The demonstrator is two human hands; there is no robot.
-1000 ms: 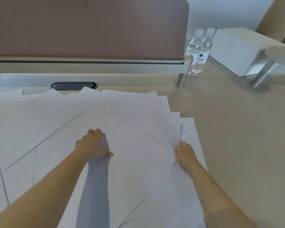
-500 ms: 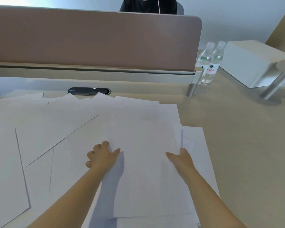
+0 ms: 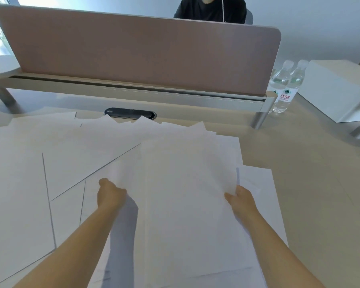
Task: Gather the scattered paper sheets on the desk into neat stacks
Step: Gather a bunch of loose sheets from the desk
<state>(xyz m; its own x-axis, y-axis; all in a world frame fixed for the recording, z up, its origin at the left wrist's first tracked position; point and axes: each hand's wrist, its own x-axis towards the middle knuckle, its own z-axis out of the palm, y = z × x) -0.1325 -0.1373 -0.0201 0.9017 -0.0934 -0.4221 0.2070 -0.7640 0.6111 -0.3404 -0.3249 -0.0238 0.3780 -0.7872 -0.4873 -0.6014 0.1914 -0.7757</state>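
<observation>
Both hands are grasping a bundle of sheets [image 3: 187,194] at mid-desk [image 3: 312,183], left hand [image 3: 110,193] and right hand [image 3: 240,197] each pinching a side edge, and should be squeezing inward evenly to square the edges.

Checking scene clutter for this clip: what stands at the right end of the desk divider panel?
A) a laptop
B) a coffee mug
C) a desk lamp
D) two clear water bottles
D: two clear water bottles with white caps stand side by side on the desk, just past the right end of the divider panel, beside a white box.
</observation>
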